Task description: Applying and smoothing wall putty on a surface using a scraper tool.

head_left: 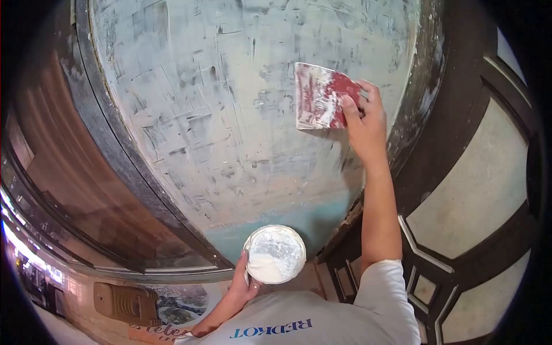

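My right hand [365, 118] is closed round the edge of a flat red putty spreader [328, 98], thumb on its near face. White putty smears its blade, which is raised against or just before the wall [230, 126]; whether it touches, I cannot tell. Patchy white and grey filler with dark streaks covers that wall, down to a bare turquoise strip. Low in front of my body, my left hand [242, 280] grips a round white tub [276, 254] at its left side. White putty lies inside the tub, heaped toward the near left; most of those fingers are hidden.
Dark frames flank the wall, with a brown curtain [92, 172] behind glass on the left. To the right stands a dark panelled door [460, 184] with pale insets. A brown plastic object [125, 303] lies at lower left beside a printed sheet [184, 303].
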Demonstrator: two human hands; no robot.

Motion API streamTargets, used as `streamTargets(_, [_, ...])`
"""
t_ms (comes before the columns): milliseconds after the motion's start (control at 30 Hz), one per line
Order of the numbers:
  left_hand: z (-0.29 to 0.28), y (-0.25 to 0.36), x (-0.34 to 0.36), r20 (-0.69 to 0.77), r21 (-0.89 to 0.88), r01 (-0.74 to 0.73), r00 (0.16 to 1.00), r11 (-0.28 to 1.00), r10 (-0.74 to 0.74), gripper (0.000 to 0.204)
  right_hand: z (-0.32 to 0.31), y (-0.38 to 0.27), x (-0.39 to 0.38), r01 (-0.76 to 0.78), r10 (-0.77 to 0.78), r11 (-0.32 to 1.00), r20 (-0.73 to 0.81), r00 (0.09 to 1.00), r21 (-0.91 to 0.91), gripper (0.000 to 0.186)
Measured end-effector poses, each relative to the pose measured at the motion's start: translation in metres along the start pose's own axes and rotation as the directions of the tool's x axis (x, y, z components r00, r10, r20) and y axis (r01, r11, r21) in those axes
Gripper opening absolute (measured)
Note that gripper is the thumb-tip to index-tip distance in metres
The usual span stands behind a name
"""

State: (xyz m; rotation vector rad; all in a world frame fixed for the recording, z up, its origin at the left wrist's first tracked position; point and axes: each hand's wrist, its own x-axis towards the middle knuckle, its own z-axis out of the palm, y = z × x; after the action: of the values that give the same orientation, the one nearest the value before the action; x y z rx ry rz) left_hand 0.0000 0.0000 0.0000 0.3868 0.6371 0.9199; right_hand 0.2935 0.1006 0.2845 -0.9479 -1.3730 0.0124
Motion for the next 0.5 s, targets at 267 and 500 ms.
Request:
streamTargets(267, [0.019, -0.026, 0.004, 0.059, -0.094, 0.002, 0.998, 0.996, 0.003, 0.061, -0.007, -0.011, 0.017, -0.036, 0.035, 0.999, 0.031, 0.999, 0.026, 0.033])
streamTargets(500, [0.013, -0.026, 0.010, 0.027, -0.109, 0.012, 1.000, 0.994, -0.009, 0.060, -0.002, -0.019, 0.020, 0.043, -0.044, 0.998, 0.020, 0.999, 0.035, 0.034])
